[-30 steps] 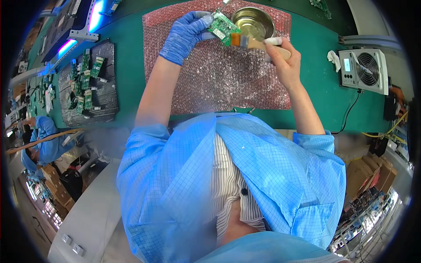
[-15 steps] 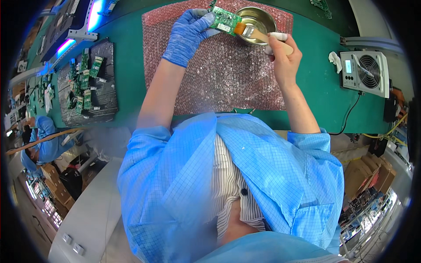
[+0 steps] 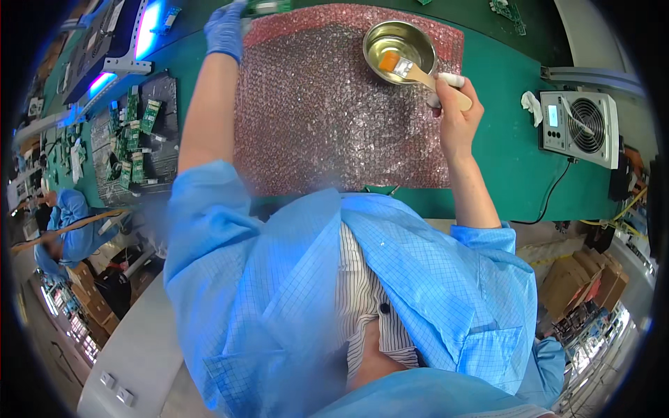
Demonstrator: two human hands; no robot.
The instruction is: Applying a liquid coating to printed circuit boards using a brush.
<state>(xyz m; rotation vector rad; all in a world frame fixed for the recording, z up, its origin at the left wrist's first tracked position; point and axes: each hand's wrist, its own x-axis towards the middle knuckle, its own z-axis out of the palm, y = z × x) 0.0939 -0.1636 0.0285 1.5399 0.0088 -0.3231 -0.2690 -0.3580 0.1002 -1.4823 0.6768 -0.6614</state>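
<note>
The right hand [image 3: 453, 115] is closed around the wooden handle of a small flat brush [image 3: 411, 70]. The bristles of the brush are over the metal bowl [image 3: 401, 42], which stands on the pink bubble wrap sheet [image 3: 327, 111] near its far right corner and holds a clear liquid. I cannot tell if the bristles touch the liquid or only hang above it.

The left hand [image 3: 224, 29], in a blue glove, reaches to the far left corner of the sheet and seems to grip a green circuit board [image 3: 268, 7] at the far edge of the green worktop [image 3: 516, 160]. The board is cut off by the rim of the picture, so the grip is not fully visible.

The risks, in my judgement:
- The bowl stands on soft bubble wrap, so a push from the brush on its rim could tip it and spill liquid on the sheet.
- A wet brush carried across the sheet could drip on the way.
- The board is held far away with a stretched arm, probably at one edge only, so it could slip or knock the rim of the worktop.
- More circuit boards [image 3: 136, 132] lie on a dark tray by the left edge, and a small fan unit [image 3: 578, 129] stands at the right; a splash could reach them.
</note>
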